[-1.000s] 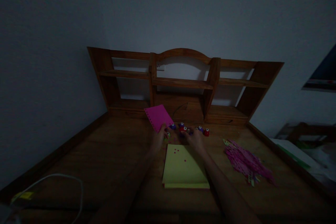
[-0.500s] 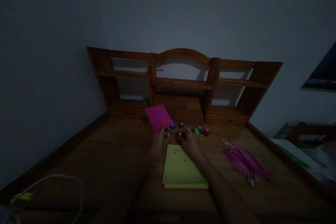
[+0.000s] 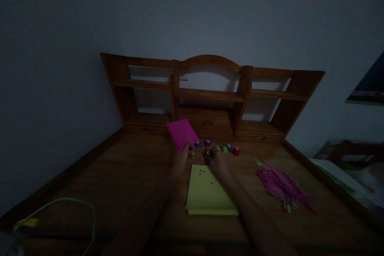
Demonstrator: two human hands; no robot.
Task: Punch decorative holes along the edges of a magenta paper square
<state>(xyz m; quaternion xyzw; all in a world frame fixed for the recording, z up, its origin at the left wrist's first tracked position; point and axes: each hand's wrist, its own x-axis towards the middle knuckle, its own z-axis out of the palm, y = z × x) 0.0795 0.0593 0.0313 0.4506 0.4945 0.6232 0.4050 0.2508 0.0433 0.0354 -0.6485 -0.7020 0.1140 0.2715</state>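
My left hand [image 3: 181, 161] is closed on the lower corner of a bright pink sheet [image 3: 183, 132], which tilts up and has a row of holes along its left edge. My right hand [image 3: 220, 163] has its fingers curled among the small craft punches, at a red punch [image 3: 206, 154] with a white ring on top; its grip is partly hidden. A green punch [image 3: 193, 154] stands beside my left fingers. Below the hands lies a yellow paper pad [image 3: 210, 198] with several tiny pink cutouts on it.
Behind stand purple punches [image 3: 208, 143], a green punch [image 3: 225, 150] and another red punch [image 3: 236, 151]. A heap of pink strips [image 3: 280, 184] lies to the right. The wooden shelf unit [image 3: 207, 95] borders the desk's back. A white cable [image 3: 75, 201] loops at front left.
My right hand and the red punch at its fingers have shifted slightly right. My left hand still holds the pink sheet, almost unmoved.
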